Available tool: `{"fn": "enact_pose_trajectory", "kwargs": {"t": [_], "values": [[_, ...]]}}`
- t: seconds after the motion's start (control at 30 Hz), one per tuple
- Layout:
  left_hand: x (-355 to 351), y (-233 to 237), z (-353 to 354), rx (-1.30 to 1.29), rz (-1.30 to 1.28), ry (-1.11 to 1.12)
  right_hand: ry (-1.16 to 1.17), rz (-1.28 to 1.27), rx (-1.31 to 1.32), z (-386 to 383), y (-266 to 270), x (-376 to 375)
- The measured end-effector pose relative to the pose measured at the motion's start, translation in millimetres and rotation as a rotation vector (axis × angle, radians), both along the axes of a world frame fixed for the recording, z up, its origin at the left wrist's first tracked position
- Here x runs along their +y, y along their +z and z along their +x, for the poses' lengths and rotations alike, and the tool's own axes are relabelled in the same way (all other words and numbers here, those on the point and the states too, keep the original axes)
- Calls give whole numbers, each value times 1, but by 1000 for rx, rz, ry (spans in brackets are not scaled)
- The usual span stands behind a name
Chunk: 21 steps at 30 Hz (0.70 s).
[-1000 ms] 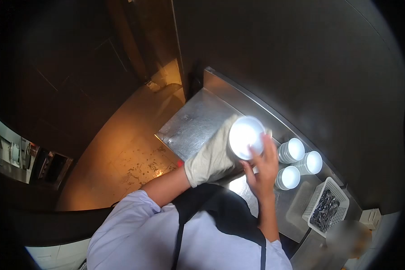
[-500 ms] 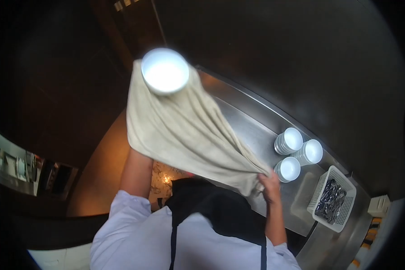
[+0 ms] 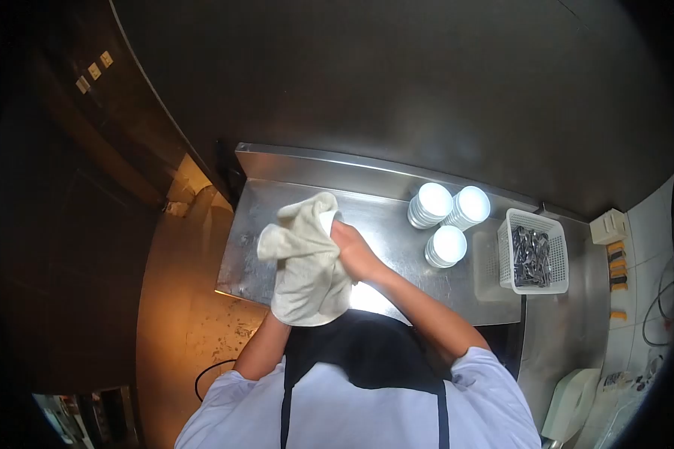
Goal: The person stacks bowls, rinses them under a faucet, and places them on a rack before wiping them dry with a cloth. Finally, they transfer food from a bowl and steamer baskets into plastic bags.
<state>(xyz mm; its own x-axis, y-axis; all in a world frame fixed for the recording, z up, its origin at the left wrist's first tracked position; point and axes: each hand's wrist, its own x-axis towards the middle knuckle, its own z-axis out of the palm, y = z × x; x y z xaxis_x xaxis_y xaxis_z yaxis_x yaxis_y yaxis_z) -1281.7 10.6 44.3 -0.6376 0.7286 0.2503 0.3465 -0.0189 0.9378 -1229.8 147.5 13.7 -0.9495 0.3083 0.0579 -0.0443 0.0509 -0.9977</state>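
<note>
A beige cloth (image 3: pixel 311 280) is bunched up in front of my apron, above the steel counter. Inside its folds a white bowl (image 3: pixel 327 222) shows only as a bright sliver of rim. My right hand (image 3: pixel 356 251) is closed at that rim, with cloth gathered against its fingers. From below, my left forearm (image 3: pixel 266 346) runs up under the cloth, which wraps the left hand and hides its fingers. The bundle is held up from that side. Several stacked white bowls stand right of my right hand, in a front stack (image 3: pixel 448 245) and two stacks behind.
The steel counter (image 3: pixel 254 209) has a raised back edge against a dark wall. A white plastic basket (image 3: pixel 562 254) full of metal cutlery stands on the right. Beyond it are a small beige box (image 3: pixel 609 226) and tiles. Brown floor (image 3: pixel 195 299) lies to the left.
My right hand has moved left from the stretched cloth corner to the bowl. The bowl, facing up before, is now mostly covered by bunched cloth. My view has turned and the bundle is lower.
</note>
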Motion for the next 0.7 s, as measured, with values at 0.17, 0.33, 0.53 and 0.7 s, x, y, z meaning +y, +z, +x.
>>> {"fn": "enact_pose_trajectory", "kwargs": {"t": [0.17, 0.33, 0.53, 0.7], "values": [[-4, -14, -26, -7, -92, -28, -132, -598, 119, 8, 51, 3], [-16, 8, -39, 259, -233, -102, -350, 1044, 424, 7, 83, 6], [-10, -72, -51, 168, -225, -43, -153, 635, -200, -11, -22, -14], [11, -47, -44, -740, 434, -216, -245, -667, 4, 7, 5, -12]]}}
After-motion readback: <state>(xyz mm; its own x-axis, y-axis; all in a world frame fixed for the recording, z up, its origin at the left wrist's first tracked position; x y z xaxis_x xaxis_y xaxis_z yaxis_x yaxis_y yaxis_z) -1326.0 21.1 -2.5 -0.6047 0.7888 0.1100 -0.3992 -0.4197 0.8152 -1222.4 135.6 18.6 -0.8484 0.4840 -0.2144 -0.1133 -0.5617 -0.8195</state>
